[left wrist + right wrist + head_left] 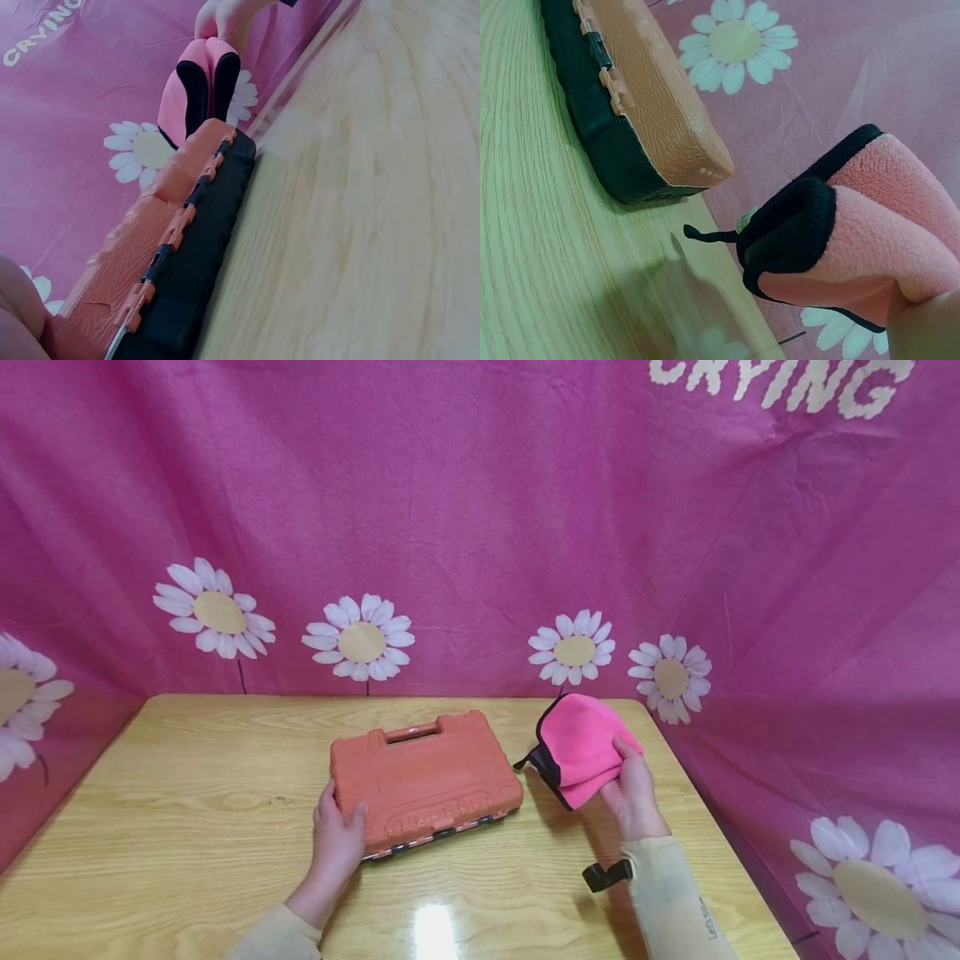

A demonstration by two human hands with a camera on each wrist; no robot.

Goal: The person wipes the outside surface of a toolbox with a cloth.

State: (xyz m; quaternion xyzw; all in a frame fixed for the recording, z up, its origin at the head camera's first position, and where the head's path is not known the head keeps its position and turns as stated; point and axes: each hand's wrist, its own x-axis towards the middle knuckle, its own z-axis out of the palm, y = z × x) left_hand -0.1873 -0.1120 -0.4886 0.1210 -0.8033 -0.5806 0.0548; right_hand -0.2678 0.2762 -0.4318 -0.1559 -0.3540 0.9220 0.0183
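Observation:
An orange plastic carrying case (pixel 427 777) with a black lower half lies closed on the table, its handle toward the back. My left hand (pixel 339 839) grips its left end, thumb on the lid and fingers along the side. In the left wrist view the latched front edge of the case (pixel 176 225) shows. To the right of it, my right hand (pixel 633 789) pinches a folded pink cloth (pixel 585 739) with black trim, held above the table. A black loop (pixel 709 235) hangs off the cloth's corner, toward the case but apart from it.
The wooden table (pixel 187 810) ends at a pink curtain (pixel 465 527) printed with daisies, which runs behind and along both sides. A black strap piece (pixel 606 876) sticks out from the right cuff.

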